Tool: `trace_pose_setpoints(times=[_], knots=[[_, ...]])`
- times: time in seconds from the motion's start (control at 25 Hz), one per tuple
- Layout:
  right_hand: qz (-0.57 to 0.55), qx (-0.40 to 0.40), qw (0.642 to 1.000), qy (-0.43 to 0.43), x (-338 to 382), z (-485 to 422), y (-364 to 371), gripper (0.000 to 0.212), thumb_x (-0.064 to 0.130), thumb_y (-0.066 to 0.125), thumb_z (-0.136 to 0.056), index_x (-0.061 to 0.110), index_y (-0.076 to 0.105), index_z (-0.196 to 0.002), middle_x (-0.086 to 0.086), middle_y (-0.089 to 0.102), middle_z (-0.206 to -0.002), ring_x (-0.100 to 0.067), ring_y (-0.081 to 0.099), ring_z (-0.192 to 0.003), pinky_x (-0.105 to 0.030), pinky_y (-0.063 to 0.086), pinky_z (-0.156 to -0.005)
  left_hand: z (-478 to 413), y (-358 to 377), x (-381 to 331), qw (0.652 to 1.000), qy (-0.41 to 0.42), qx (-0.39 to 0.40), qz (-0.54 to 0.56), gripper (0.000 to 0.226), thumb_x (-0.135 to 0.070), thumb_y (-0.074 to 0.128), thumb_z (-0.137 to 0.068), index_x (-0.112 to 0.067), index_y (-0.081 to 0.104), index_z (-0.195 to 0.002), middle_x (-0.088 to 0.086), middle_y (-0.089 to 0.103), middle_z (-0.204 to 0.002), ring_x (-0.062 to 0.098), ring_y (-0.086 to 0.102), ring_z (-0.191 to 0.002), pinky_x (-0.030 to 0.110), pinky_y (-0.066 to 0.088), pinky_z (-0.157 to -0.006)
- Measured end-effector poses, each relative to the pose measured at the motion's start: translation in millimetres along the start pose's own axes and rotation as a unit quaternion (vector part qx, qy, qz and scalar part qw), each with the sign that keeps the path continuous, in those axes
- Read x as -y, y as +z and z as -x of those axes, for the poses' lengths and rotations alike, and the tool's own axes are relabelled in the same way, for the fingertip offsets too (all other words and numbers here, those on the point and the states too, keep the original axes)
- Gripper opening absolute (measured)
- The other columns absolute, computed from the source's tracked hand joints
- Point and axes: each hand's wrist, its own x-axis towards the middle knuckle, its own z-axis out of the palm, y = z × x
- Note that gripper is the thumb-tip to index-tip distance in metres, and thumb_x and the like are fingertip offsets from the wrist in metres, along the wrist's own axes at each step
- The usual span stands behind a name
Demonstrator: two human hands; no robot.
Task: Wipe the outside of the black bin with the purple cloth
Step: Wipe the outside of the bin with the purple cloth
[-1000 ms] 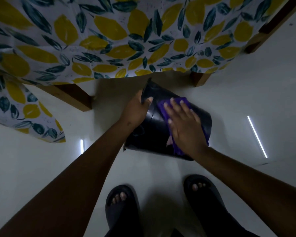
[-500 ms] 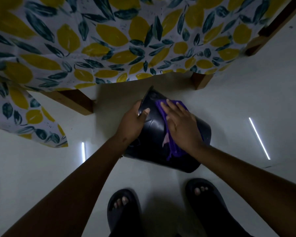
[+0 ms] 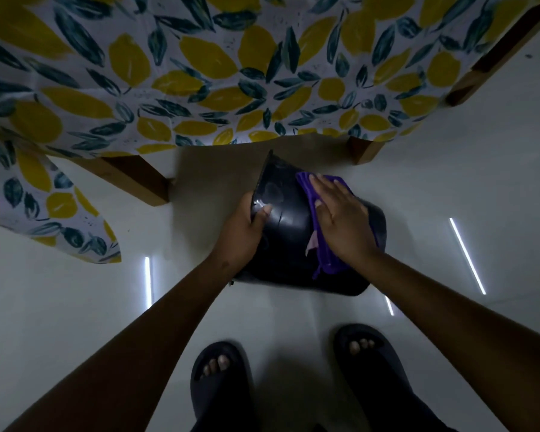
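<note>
The black bin (image 3: 286, 241) lies tipped on its side on the pale floor, its rim pointing away to the upper left. My left hand (image 3: 242, 232) grips that rim, thumb over the edge. My right hand (image 3: 340, 222) lies flat with spread fingers on the purple cloth (image 3: 326, 260), pressing it against the bin's curved upper side. The cloth shows above my fingertips and hangs out below my wrist; most of it is hidden under the palm.
A table with wooden legs (image 3: 138, 182) and a lemon-print cloth (image 3: 200, 73) hangs over the space just beyond the bin. A second leg (image 3: 362, 149) stands behind the bin. My feet in dark slippers (image 3: 220, 381) stand close below it.
My right hand has slid the purple cloth a little toward the bin's rim. The bin, still held by my left hand, sits slightly lower in view.
</note>
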Motion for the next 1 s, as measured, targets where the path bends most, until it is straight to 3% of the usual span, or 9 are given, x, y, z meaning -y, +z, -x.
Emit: trace_pose_setpoints(times=[0.08,0.2,0.28,0.36,0.44,0.52,0.64,0.88,1.0], knots=[[0.029,-0.009,0.999,0.022,1.7,5.7,4.6,0.051,0.031,0.029,-0.098,0.030,0.027,-0.149,0.006,0.031,-0.156,-0.022,0.027,-0.144,-0.051,0.030,-0.112,3.1,0.2,-0.9,1.000,-0.011,-0.018,0.005,0.033,-0.031,0.045,-0.100,-0.016,0.048,-0.129,0.003,0.062,-0.125,0.020,0.059,-0.114,0.036,0.047,-0.098],[0.164,0.023,0.979,-0.117,13.8,53.9,19.1,0.080,0.028,0.059,-0.085,0.029,0.015,-0.152,0.003,0.016,-0.161,-0.030,0.014,-0.147,-0.052,0.023,-0.115,-7.9,-4.1,-5.0,0.999,-0.025,-0.017,-0.015,0.029,-0.029,0.045,-0.100,-0.013,0.052,-0.122,0.007,0.064,-0.120,0.020,0.060,-0.108,0.030,0.046,-0.088],[0.201,0.057,0.958,-0.195,17.9,80.5,30.0,0.101,0.025,0.070,-0.074,0.031,0.007,-0.153,0.004,0.006,-0.161,-0.031,0.007,-0.148,-0.052,0.016,-0.116,-10.1,-3.3,-2.9,0.999,-0.025,-0.014,-0.030,0.029,-0.030,0.044,-0.100,-0.013,0.053,-0.122,0.008,0.064,-0.122,0.021,0.060,-0.110,0.032,0.047,-0.091],[0.196,0.058,0.959,-0.196,17.1,79.8,30.2,0.097,0.022,0.066,-0.076,0.034,0.006,-0.152,0.008,0.002,-0.161,-0.027,0.005,-0.149,-0.048,0.012,-0.116,-10.1,-2.4,0.4,0.999,-0.026,-0.008,-0.020,0.033,-0.033,0.044,-0.100,-0.014,0.051,-0.125,0.008,0.063,-0.125,0.022,0.059,-0.114,0.040,0.048,-0.099],[0.136,0.052,0.978,-0.151,16.1,57.4,19.5,0.078,0.024,0.053,-0.087,0.036,0.012,-0.152,0.012,0.006,-0.160,-0.022,0.006,-0.149,-0.045,0.012,-0.116,-13.3,-3.5,-1.4,1.000,-0.024,-0.004,-0.005,0.035,-0.033,0.044,-0.099,-0.015,0.049,-0.129,0.008,0.061,-0.128,0.024,0.059,-0.116,0.044,0.047,-0.101],[0.042,0.026,0.998,-0.038,7.2,23.9,6.9,0.055,0.031,0.031,-0.097,0.032,0.022,-0.150,0.009,0.020,-0.159,-0.021,0.015,-0.148,-0.048,0.019,-0.117,-14.0,-2.2,-3.1,1.000,-0.024,-0.007,0.014,0.035,-0.033,0.043,-0.100,-0.016,0.049,-0.130,0.007,0.062,-0.128,0.023,0.059,-0.116,0.041,0.047,-0.100],[-0.012,-0.006,0.998,0.069,0.3,13.8,-0.4,0.053,0.036,0.022,-0.097,0.028,0.027,-0.149,0.005,0.029,-0.157,-0.021,0.022,-0.146,-0.051,0.024,-0.116,-5.7,0.8,-4.3,0.999,-0.021,-0.025,0.000,0.033,-0.031,0.043,-0.100,-0.014,0.050,-0.128,0.007,0.062,-0.126,0.022,0.058,-0.114,0.029,0.043,-0.091],[0.172,0.034,0.975,-0.138,37.1,81.9,32.1,0.064,0.027,0.036,-0.094,0.026,0.010,-0.153,0.004,0.013,-0.162,-0.026,0.006,-0.149,-0.048,0.013,-0.118,-15.3,6.7,-9.3,0.998,-0.042,-0.049,-0.006,0.032,-0.030,0.041,-0.101,-0.011,0.054,-0.123,0.009,0.064,-0.121,0.024,0.060,-0.110,0.027,0.041,-0.086],[0.095,0.034,0.990,-0.094,35.6,47.9,19.4,0.054,0.027,0.032,-0.099,0.030,0.017,-0.152,0.008,0.016,-0.161,-0.019,0.007,-0.149,-0.042,0.011,-0.117,-10.5,5.5,-6.2,0.998,-0.029,-0.038,0.038,0.032,-0.032,0.039,-0.102,-0.015,0.053,-0.124,0.003,0.065,-0.117,0.017,0.061,-0.104,0.030,0.046,-0.087]])
